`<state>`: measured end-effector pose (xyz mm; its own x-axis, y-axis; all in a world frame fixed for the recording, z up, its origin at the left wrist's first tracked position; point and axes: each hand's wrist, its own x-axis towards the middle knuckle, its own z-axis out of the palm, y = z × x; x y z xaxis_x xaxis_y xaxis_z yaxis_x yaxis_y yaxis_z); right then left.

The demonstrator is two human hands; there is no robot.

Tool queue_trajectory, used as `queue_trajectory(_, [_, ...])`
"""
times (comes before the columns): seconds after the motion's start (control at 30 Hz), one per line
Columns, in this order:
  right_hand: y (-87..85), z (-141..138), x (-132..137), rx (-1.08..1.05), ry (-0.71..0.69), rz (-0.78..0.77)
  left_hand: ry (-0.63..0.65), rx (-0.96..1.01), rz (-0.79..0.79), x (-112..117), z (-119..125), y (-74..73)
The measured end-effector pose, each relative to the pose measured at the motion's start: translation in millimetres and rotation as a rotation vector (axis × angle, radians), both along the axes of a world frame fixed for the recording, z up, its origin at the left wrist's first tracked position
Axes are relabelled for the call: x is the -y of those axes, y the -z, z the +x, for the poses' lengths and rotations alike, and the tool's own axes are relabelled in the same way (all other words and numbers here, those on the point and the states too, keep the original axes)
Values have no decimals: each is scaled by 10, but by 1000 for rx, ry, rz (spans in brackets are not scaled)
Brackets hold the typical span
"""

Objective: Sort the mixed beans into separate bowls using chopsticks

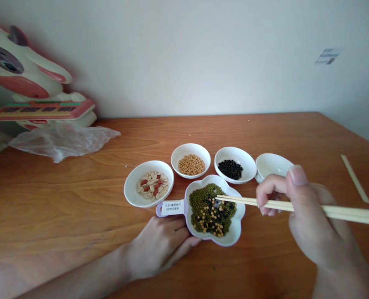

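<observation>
My right hand [311, 220] grips a pair of wooden chopsticks [252, 201]. Their tips are close together in the beans of a white flower-shaped dish [238, 234] with a lilac rim and a labelled handle. Inside lie green mung beans [199, 199], with yellow soybeans [217, 228] and black beans [230, 207] mixed among them. I cannot make out whether the tips pinch a bean. My left hand [161, 245] holds the dish at its handle side, thumb along the rim and the other fingertips hidden under it.
Behind the dish stand white bowls: one with peanuts [153, 185], one with soybeans [191, 165], one with black beans [230, 169]. A fourth bowl [273, 164] is partly behind my right hand. A paper chopstick sleeve [355, 178], plastic bag [66, 141] and cow-shaped toy keyboard [44, 110] lie farther out.
</observation>
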<state>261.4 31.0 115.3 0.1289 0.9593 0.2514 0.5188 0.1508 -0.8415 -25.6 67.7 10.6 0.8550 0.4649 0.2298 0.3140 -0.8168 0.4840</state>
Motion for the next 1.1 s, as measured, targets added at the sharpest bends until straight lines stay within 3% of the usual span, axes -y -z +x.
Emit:
queue_trajectory(0.27, [69,-51,84,26,40,-32,7,-3,4,4,-2,-21])
queue_trajectory(0.57, [129,98,106,63,43,-42,19,-7,3,-8,-20,10])
queue_trajectory(1.1, [160,95,51,123,-37,-16,19,-12,64,-3,-22,-28])
